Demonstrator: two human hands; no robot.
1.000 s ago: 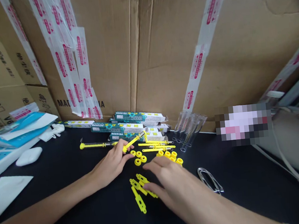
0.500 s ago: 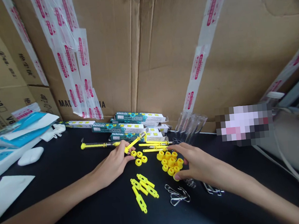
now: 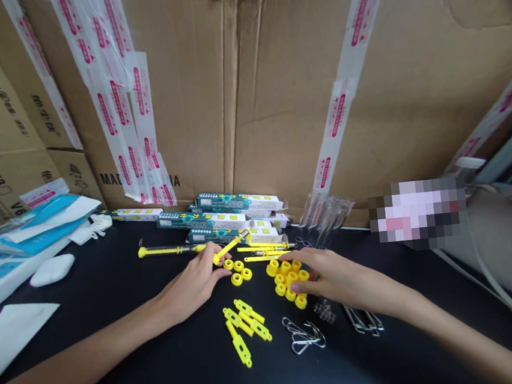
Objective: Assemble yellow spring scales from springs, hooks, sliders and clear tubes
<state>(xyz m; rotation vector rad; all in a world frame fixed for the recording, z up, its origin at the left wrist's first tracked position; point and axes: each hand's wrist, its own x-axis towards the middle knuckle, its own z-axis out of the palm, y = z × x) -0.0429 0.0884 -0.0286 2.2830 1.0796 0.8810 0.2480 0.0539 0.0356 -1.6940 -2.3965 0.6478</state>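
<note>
My left hand (image 3: 196, 282) is closed around a slim yellow rod (image 3: 229, 247) with a metal end, which slants up to the right. Several yellow rings (image 3: 236, 279) lie on the table just right of my left fingertips. My right hand (image 3: 331, 274) reaches over a cluster of yellow flanged caps (image 3: 285, 267). Its thumb and index finger are apart, with the thumb on or just above a cap; the other fingers are partly hidden. Several yellow flat-ended pieces (image 3: 240, 345) lie in front, between the hands.
Wire hooks (image 3: 303, 335), small springs (image 3: 324, 312) and bent metal wires (image 3: 363, 320) lie at the front right. Narrow boxes (image 3: 220, 218) are stacked behind, beside clear tubes (image 3: 324, 218). An assembled spring scale (image 3: 162, 250) lies left. Cardboard (image 3: 193, 101) walls the back.
My right hand has shifted slightly left, its thumb moving up and in over the caps. The springs now show more. My left hand still holds the rod in nearly the same place.
</note>
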